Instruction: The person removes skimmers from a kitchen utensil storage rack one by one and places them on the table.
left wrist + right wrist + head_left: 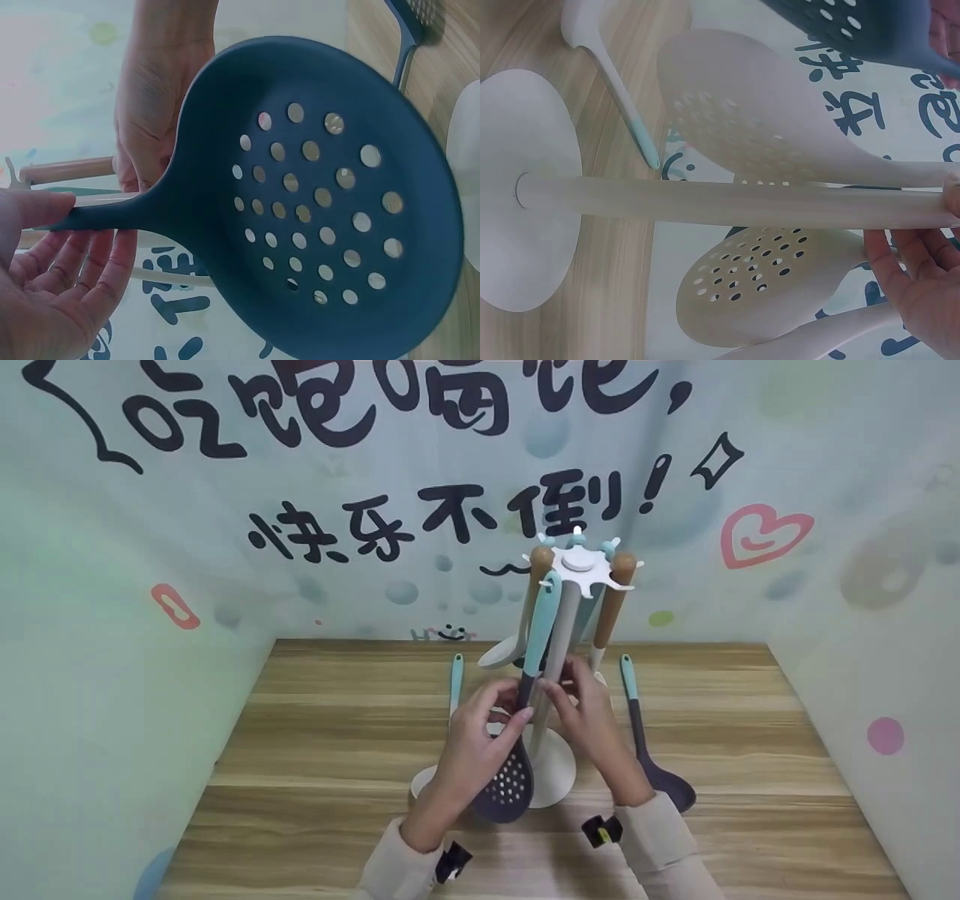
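My left hand (480, 731) pinches the dark neck of a slotted skimmer (330, 217) between thumb and fingers. Its teal handle (543, 622) points up beside the white utensil rack (579, 561), and its perforated head hangs low. Whether the handle's end sits on a hook, I cannot tell. With thumb and fingers my right hand (589, 709) grips the rack's pole (742, 202); the round base (559, 772) stands below. On the rack hang wooden-handled utensils, including a pale ladle (501, 652). In the right wrist view, pale slotted utensils (735, 112) hang around the pole.
A dark ladle (667, 784) with a teal handle lies on the wooden table (772, 750) to the right. At the left lies a pale utensil (456, 682) with a teal handle, partly hidden by the left hand. A printed cloth backdrop (360, 600) rises behind the table.
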The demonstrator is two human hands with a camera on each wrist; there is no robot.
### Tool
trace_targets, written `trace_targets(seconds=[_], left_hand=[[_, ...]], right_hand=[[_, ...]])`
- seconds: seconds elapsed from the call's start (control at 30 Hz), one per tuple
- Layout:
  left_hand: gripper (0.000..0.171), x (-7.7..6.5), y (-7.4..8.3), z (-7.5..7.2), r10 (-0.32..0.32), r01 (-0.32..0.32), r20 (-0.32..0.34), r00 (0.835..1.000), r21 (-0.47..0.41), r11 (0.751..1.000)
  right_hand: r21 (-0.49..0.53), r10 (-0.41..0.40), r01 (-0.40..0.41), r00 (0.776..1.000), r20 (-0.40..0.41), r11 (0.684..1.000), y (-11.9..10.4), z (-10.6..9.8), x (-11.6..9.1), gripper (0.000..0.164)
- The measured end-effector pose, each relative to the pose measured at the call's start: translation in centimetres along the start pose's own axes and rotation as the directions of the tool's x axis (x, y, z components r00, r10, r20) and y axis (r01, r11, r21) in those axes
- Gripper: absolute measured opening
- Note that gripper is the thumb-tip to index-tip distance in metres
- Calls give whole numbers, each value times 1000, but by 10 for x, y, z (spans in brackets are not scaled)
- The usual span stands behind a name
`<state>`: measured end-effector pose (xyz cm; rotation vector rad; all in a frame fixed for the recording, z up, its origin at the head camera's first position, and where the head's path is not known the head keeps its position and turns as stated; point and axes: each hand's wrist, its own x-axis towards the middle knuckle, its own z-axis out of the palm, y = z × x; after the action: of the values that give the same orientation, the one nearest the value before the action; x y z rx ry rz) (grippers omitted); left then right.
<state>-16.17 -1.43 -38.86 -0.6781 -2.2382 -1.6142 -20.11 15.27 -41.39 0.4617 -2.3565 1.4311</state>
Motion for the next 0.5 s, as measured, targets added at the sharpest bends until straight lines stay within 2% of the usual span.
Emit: trace_targets(seconds=[0.27, 0.5], left_hand=[[26, -1, 3, -2, -10, 10, -20, 1000, -15, 1000], [28, -1, 9, -6, -20, 17, -39, 999, -64, 998]], right_hand=[[3, 15, -15, 1000, 4, 1000, -1, -1, -1, 32], [5, 6, -6, 1000, -7, 1000, -1, 0, 0, 32]])
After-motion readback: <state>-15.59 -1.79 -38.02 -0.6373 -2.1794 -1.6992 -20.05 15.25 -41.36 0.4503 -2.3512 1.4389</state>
